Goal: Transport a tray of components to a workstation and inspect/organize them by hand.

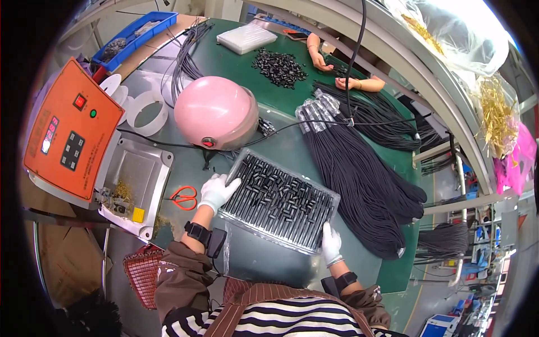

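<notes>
A see-through plastic tray (336, 205), tilted across the picture, lies in front of me over the table. Many small black cylindrical pieces (281, 188) fill its narrow grooves, and more lie loose on top. My left hand (218, 192), in a white glove, grips the tray's left edge, with its thumb over the rim. At the lower right corner my right hand (331, 245), also gloved in white, holds the edge; its fingers are partly hidden. Whether the tray is lifted or rests on the table, I cannot tell.
A pink helmet-shaped object (210, 112) stands beyond the tray. Bundled black cables (359, 180) lie at right. Left are orange-handled scissors (184, 197) and an orange control box (73, 132). Another person's hands (343, 83) work near a black pile (278, 67).
</notes>
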Motion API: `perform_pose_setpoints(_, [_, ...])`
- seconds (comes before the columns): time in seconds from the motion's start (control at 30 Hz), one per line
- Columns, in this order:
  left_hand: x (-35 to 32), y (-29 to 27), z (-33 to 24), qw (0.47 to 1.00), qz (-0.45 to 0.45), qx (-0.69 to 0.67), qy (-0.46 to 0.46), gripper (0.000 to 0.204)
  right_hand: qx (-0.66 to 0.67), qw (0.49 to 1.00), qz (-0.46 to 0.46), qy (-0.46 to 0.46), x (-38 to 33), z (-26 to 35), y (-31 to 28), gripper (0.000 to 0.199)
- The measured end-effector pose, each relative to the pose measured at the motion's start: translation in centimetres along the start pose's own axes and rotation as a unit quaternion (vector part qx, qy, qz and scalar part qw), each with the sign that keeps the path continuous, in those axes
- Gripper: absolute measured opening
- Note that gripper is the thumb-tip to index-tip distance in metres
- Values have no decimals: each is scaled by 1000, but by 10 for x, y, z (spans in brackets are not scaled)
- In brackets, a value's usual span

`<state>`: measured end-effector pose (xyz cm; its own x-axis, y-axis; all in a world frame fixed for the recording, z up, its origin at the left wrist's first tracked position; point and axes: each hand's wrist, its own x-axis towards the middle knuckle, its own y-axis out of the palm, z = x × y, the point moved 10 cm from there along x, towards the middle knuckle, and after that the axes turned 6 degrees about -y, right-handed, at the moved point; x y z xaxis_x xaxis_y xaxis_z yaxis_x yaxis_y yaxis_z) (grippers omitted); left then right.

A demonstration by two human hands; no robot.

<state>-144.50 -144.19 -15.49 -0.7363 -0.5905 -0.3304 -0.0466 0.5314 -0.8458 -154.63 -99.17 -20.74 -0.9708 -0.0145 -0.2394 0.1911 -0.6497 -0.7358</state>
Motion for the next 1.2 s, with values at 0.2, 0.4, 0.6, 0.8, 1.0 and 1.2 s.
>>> perform_pose_setpoints(0.2, [-32, -7, 6, 996, -45, -80, -4, 59, 77, 992, 51, -84, -11, 1, 1, 67])
perform_pose_setpoints(0.4, [-135, -53, 31, 911, -327, -242, 65, 36, 269, 960, 66, 38, -53, 11, -15, 54])
perform_pose_setpoints(0.6, [-197, -21, 47, 933, -253, -247, 73, 14, 351, 909, 133, 182, -69, -55, 2, 58])
perform_pose_setpoints(0.8, [-211, 21, 53, 948, -238, -182, 108, 11, 333, 896, 167, 241, -68, -77, 5, 61])
perform_pose_setpoints(1.0, [-208, 26, 43, 950, -271, -78, 133, 13, 347, 885, 177, 255, -68, -73, 6, 61])
perform_pose_setpoints(1.2, [-208, 28, 41, 947, -282, -74, 137, 13, 339, 884, 174, 269, -69, -77, 4, 60])
